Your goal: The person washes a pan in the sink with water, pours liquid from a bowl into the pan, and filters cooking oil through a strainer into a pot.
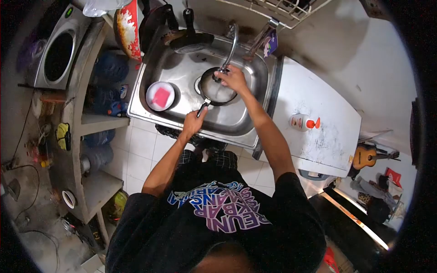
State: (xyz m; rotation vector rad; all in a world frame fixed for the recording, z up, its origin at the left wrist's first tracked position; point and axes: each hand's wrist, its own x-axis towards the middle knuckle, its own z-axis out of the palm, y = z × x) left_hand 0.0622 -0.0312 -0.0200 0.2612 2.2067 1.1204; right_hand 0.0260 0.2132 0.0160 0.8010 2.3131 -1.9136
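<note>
My left hand (193, 123) is closed around the black handle of a small frying pan (221, 94), which is held level low in the steel sink (182, 73). Cloudy water or suds appear to lie in the pan. Over the pan, my right hand (235, 80) grips the end of the curved faucet (235, 42), its fingers around the dark nozzle. Left of the pan, a white bowl (151, 89) with a pink sponge (161, 97) in it stands in the sink.
Dark pans (193, 43) rest at the sink's back left. On the white surface to the right lies a bottle with an orange cap (314, 123). A wire rack (282, 13) hangs above the back edge. Concrete shelves (102, 125) hold large water jugs at left.
</note>
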